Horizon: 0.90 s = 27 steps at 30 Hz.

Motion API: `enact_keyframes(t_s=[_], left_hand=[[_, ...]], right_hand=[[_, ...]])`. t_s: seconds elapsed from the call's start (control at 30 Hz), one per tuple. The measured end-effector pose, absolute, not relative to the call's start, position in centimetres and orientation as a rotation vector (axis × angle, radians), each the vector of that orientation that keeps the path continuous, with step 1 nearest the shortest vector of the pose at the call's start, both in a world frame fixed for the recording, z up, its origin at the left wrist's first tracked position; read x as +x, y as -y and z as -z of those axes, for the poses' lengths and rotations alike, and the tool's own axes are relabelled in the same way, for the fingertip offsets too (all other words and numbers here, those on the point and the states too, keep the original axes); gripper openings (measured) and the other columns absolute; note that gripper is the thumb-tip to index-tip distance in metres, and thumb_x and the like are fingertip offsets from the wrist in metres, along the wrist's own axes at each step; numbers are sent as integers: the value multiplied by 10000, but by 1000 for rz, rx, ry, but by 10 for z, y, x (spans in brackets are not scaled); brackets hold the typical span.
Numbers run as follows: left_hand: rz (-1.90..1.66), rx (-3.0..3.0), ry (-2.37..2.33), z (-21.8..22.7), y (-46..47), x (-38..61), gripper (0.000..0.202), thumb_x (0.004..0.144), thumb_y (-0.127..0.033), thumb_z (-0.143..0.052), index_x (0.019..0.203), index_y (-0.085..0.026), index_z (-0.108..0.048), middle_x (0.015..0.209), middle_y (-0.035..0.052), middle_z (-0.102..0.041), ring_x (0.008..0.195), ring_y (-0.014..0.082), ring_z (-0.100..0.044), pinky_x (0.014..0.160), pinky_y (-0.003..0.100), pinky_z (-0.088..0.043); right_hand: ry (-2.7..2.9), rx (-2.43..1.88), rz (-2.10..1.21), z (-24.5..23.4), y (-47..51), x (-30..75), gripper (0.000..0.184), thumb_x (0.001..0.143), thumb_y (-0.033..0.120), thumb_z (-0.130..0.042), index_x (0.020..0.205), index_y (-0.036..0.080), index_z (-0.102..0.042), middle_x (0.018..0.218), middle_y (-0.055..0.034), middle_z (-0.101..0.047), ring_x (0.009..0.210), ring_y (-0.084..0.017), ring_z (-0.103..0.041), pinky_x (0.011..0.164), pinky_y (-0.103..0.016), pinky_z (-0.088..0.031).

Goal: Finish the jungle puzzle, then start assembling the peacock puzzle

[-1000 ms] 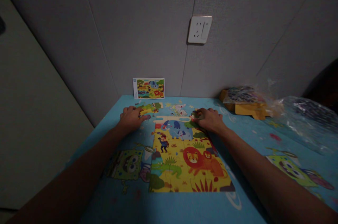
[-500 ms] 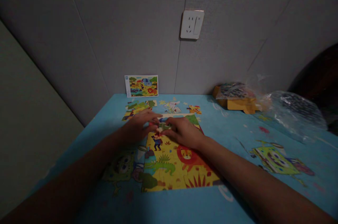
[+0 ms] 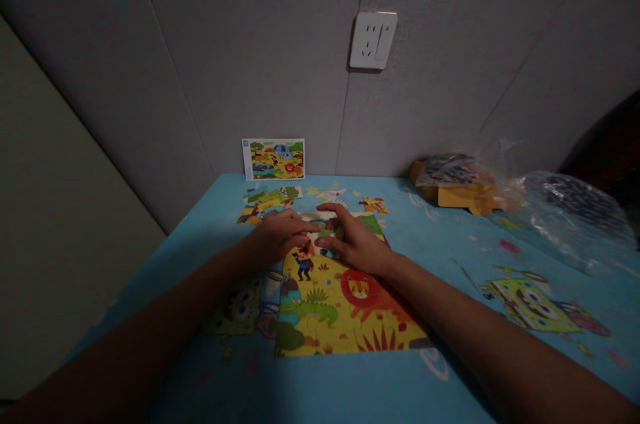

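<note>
A partly assembled animal jigsaw puzzle point(image 3: 345, 317) lies on the blue cartoon tablecloth point(image 3: 450, 257). My left hand point(image 3: 277, 237) and my right hand point(image 3: 356, 244) meet over the puzzle's top left part. Their fingertips close from both sides on a small greenish puzzle piece point(image 3: 320, 229), held low against the puzzle. The hands hide the puzzle's upper rows. Loose joined pieces point(image 3: 265, 199) lie just beyond my left hand, and two more loose pieces point(image 3: 373, 204) lie beyond my right hand.
A reference picture card point(image 3: 273, 159) leans on the grey wall at the table's back edge. A yellow box point(image 3: 457, 189) and a crumpled clear plastic bag point(image 3: 575, 214) sit at the back right. A wall socket point(image 3: 373, 41) is above.
Both hands left the far corners of the puzzle and came together over its top left part with a small piece between them. The camera view shifted slightly.
</note>
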<state>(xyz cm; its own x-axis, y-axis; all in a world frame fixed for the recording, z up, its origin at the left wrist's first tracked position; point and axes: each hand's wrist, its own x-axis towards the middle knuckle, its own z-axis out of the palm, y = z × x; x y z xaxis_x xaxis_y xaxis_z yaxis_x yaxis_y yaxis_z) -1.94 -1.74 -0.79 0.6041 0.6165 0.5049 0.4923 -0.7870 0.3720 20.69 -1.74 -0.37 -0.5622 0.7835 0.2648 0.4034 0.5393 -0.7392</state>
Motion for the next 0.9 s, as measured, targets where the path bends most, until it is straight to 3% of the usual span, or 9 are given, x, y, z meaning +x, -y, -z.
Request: enact_keyframes(t_s=[0.17, 0.23, 0.37, 0.5, 0.63, 0.77, 0.9], left_hand=[[-980, 2616, -908, 7, 18, -20, 146, 896, -250, -580, 942, -195, -707, 874, 47, -654, 816, 153, -619, 775, 295, -501], [-1003, 2620, -889, 6, 17, -20, 175, 920, -239, -541, 995, -189, -690, 890, 52, -680, 855, 166, -620, 812, 316, -498], [-1031, 2699, -842, 8, 14, -21, 344, 958, -187, -448, 1288, -178, -545, 979, 62, -711, 950, 188, -608, 889, 379, -482], [-982, 2769, -842, 10, 11, -25, 320, 942, -214, -490, 1243, -195, -597, 985, 74, -690, 933, 192, -602, 843, 368, -501], [-979, 2657, -858, 14, 9, -27, 324, 895, -200, -581, 1215, -237, -620, 884, 36, -688, 903, 178, -591, 816, 330, -507], [-975, 2615, -829, 15, 10, -25, 397, 865, -177, -631, 1252, -254, -597, 850, 20, -679, 869, 169, -586, 815, 318, -496], [-975, 2603, -906, 12, 13, -23, 262, 853, -199, -651, 1115, -217, -660, 872, 29, -611, 797, 147, -589, 753, 292, -499]], right_hand=[[2121, -942, -836, 9, 12, 211, 644, 811, 147, -567, 1392, 224, -300, 1006, -29, -568, 611, -108, -452, 610, -254, -368], [2078, -934, -809, 12, 8, 213, 694, 784, 92, -525, 1418, 223, -275, 1065, -49, -549, 639, -112, -456, 639, -266, -386], [2007, -867, -909, 16, 4, 215, 767, 776, 111, -541, 1460, 240, -220, 1016, -40, -572, 691, -136, -505, 660, -282, -412], [1991, -797, -1055, 19, 6, 212, 846, 778, 168, -623, 1487, 266, -173, 964, -22, -606, 685, -142, -522, 638, -284, -418], [1907, -798, -1024, 21, 3, 211, 785, 786, 233, -668, 1452, 258, -254, 872, 5, -591, 675, -139, -509, 633, -282, -409], [1915, -834, -940, 19, 2, 211, 659, 848, 258, -611, 1436, 238, -315, 673, 69, -477, 582, -118, -431, 580, -254, -357], [2044, -883, -817, 9, 6, 213, 565, 910, 283, -525, 1438, 192, -346, 601, 71, -485, 542, -126, -420, 579, -260, -359]])
